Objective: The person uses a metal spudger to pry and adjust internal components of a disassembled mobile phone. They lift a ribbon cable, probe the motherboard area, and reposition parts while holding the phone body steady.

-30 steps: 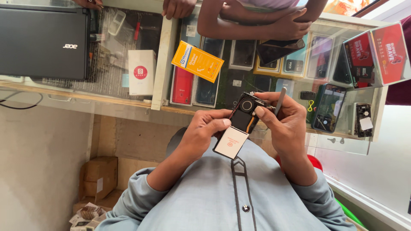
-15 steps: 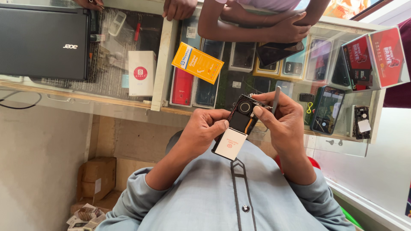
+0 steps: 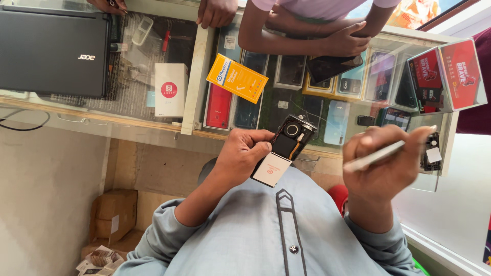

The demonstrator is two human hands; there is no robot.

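**Opened phone held over a glass shop counter**

A closed black laptop point(image 3: 53, 51) sits on the glass counter point(image 3: 197, 92) at far left, with a white box point(image 3: 170, 89) and a yellow box point(image 3: 237, 78) beside it. At centre, the person's left hand point(image 3: 243, 156) grips an opened phone point(image 3: 284, 148) with its back removed, held above the counter edge and in front of the chest. To the right, apart from the phone, the right hand point(image 3: 383, 163) is closed around a thin, blurred tool point(image 3: 376, 156). Red boxes point(image 3: 445, 76) stand at the far right. Another person's arms point(image 3: 307, 36) rest on the counter.
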